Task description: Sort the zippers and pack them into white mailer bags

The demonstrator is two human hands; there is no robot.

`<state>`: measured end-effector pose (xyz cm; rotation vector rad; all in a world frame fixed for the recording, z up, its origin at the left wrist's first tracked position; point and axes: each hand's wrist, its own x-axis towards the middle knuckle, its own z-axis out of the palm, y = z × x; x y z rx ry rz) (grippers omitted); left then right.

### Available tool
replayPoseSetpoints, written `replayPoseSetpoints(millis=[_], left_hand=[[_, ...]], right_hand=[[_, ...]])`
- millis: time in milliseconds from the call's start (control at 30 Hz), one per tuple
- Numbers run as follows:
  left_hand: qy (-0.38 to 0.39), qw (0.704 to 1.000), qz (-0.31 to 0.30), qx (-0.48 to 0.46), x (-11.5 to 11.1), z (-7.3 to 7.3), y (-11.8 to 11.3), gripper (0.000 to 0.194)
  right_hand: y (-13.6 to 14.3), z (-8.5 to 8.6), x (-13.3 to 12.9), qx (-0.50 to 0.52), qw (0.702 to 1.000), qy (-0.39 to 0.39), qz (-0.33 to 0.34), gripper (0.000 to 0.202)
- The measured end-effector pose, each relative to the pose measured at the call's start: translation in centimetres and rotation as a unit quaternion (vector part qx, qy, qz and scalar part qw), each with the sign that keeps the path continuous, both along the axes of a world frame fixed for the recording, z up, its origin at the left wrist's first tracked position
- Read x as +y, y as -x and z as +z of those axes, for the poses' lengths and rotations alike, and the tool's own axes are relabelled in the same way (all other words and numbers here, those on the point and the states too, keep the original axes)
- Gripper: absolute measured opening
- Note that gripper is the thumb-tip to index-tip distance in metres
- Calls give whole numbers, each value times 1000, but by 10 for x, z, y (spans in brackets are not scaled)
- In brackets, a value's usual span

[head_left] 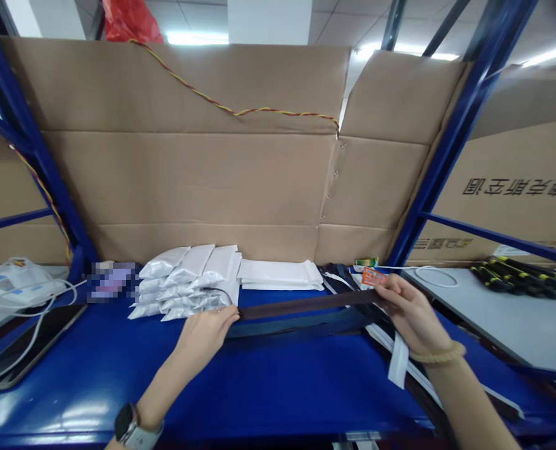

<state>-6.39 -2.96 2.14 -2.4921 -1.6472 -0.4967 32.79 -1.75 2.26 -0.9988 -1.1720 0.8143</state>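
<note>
A dark brown strap (306, 304) is stretched nearly level above the blue tabletop (278, 387). Its left end is pinched between the thumb and fingers of my left hand (208, 334). My right hand (412, 312) is closed on the strap's other end. An orange printed label (372, 277) shows just by my right fingertips; whether it is attached to the strap I cannot tell. A white strip (398, 362) hangs below my right palm. Under the strap, a dark bluish band (301, 325) shows, perhaps its reflection. More dark and white strips (413, 372) lie beneath my right hand and forearm.
Plump white packets (188, 275) are piled behind my left hand, beside flat white envelopes (280, 275). A dark tablet-like device (29, 350) with white cables lies left. Cardboard (203, 181) walls the back between blue posts (440, 150). Black-and-yellow items (521, 279) lie right.
</note>
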Motion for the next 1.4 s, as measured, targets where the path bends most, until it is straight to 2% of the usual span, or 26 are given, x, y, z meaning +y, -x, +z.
replayPoseSetpoints(millis=[100, 167, 333, 467, 533, 667, 733, 767, 833, 900, 967, 1067, 1133, 1267, 1400], left_hand=[[4, 999, 40, -5, -5, 0, 28, 32], [13, 998, 60, -8, -9, 1, 44, 32], [38, 995, 88, -2, -15, -4, 60, 33], [66, 994, 87, 5, -14, -14, 63, 31], [73, 993, 90, 15, -13, -18, 66, 30], [49, 994, 97, 9, -15, -21, 68, 31], [25, 996, 86, -5, -16, -18, 61, 30], [16, 997, 69, -10, -16, -16, 54, 29], [10, 1000, 15, -16, -14, -12, 34, 25], [25, 998, -54, -19, -9, -9, 10, 17], [44, 994, -102, -19, -1, -8, -14, 10], [75, 986, -144, -26, 15, -9, -38, 18], [100, 983, -150, -33, 26, -12, -45, 28], [164, 974, -157, -10, 52, -26, -50, 50], [168, 971, -168, -7, 80, -43, -59, 62]], right_hand=[[-30, -6, -2, 7, 999, 0, -52, 46], [-40, -12, -3, 17, 998, 4, -62, 46], [-30, -31, 2, -26, 998, 25, -45, 39], [-22, -52, 12, -143, 987, 53, -50, 35], [-25, -63, 16, -258, 962, 59, -67, 34], [-28, -72, 17, -461, 877, 12, -135, 34], [-18, -68, 15, -506, 853, -22, -121, 35], [-9, -65, 14, -524, 847, -31, -89, 36], [18, -57, 14, -552, 833, -34, 6, 41], [52, -50, 16, -578, 807, -35, 113, 53], [85, -45, 22, -603, 776, -21, 182, 68], [120, -40, 35, -634, 746, 16, 203, 81], [133, -37, 46, -656, 726, 27, 203, 78], [145, -33, 66, -700, 678, 35, 221, 63], [152, -34, 85, -724, 648, 61, 228, 57]])
